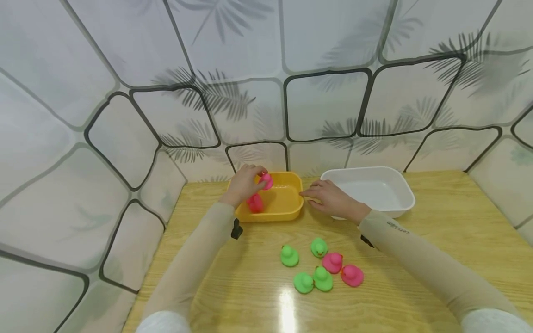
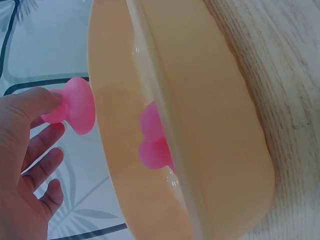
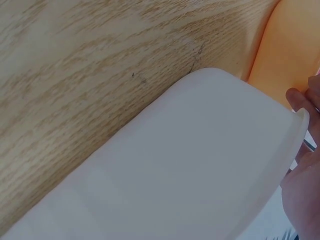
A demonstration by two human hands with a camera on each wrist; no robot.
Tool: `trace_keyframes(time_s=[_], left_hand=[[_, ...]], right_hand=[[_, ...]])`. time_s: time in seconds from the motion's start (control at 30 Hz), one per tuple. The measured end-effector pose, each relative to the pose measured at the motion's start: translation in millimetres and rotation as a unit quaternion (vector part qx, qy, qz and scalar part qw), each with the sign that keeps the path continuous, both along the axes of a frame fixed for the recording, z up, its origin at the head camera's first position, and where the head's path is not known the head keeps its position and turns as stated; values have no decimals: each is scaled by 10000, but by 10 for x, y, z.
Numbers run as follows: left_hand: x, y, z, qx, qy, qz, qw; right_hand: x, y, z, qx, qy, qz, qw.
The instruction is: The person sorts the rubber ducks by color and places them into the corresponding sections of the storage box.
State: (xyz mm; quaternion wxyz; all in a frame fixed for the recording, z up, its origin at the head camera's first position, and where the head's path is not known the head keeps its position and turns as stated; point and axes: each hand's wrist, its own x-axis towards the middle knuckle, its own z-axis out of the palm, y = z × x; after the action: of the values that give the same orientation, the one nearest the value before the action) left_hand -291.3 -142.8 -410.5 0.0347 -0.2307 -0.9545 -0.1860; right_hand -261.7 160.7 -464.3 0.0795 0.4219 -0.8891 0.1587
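Observation:
My left hand (image 1: 244, 184) pinches a pink rubber duck (image 1: 266, 181) between thumb and fingers, above the back left of the yellow tray (image 1: 296, 210). In the left wrist view, that duck (image 2: 80, 106) shows just past the tray's rim, with the other fingers (image 2: 44, 145) spread below it. More pink (image 1: 255, 203), shaped like a duck, lies in the tray's left part, partly hidden by the wall in the left wrist view. My right hand (image 1: 329, 198) reaches between the two trays, its fingertips at the yellow tray's right rim and holding nothing.
A white tray (image 1: 395, 209) stands right of the yellow one, partly behind my right wrist. Nearer on the wooden table (image 1: 233, 286) lie several green ducks (image 1: 289, 255) and two pink ducks (image 1: 352, 275). A patterned fabric wall (image 1: 325, 106) rises right behind the trays.

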Motion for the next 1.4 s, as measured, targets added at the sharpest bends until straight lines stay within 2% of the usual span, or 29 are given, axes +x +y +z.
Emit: trace_keyframes(time_s=[0.37,0.6,0.8,1.0,1.17,1.4], left_hand=[[-19,-10,-38,14,-150,147,9998],[-26,-1,-44,-5,-102,84,9999],[-8,-1,-50,-46,-204,53,9998],[40,-6,-58,-63,-122,8,9999],[127,-16,-54,35,-109,-61,9999],[286,-9,-112,266,-47,-545,9981]], right_hand=[[-15,-6,-40,25,0,-19,10000],[-5,-10,-42,-69,-88,-6,9999],[-2,-12,-41,-32,-116,-28,9999],[8,-6,-21,-43,-61,-34,10000],[2,8,-6,-25,-23,-35,10000],[-19,21,-36,-55,-1,-12,10000]])
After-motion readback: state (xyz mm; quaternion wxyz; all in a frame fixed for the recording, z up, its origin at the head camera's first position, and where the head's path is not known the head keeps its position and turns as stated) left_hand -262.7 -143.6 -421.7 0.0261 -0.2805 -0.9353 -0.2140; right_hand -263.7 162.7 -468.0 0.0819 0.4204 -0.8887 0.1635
